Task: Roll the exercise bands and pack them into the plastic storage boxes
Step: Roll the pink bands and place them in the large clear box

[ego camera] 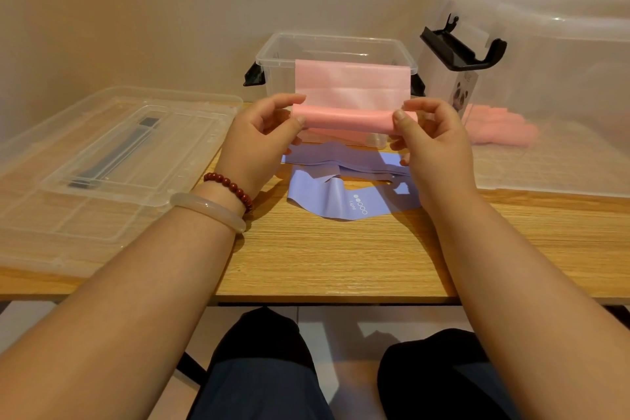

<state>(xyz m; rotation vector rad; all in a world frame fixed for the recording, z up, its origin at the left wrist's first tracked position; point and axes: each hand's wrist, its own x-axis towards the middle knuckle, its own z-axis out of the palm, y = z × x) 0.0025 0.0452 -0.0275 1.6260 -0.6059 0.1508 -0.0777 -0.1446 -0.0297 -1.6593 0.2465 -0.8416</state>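
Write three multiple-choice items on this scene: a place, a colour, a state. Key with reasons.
1. Where does the purple band lie?
A. on the table, in front of the small clear box
B. inside that box
C. on the floor

2. What colour is the band held by the left hand and right hand?
A. green
B. pink
C. white

3. How is that band?
A. fully rolled
B. flat on the table
C. partly rolled

Key: 1 A, it lies crumpled on the wood; 2 B, the pink band shows between the fingers; 3 C, a flat length rises from the roll.
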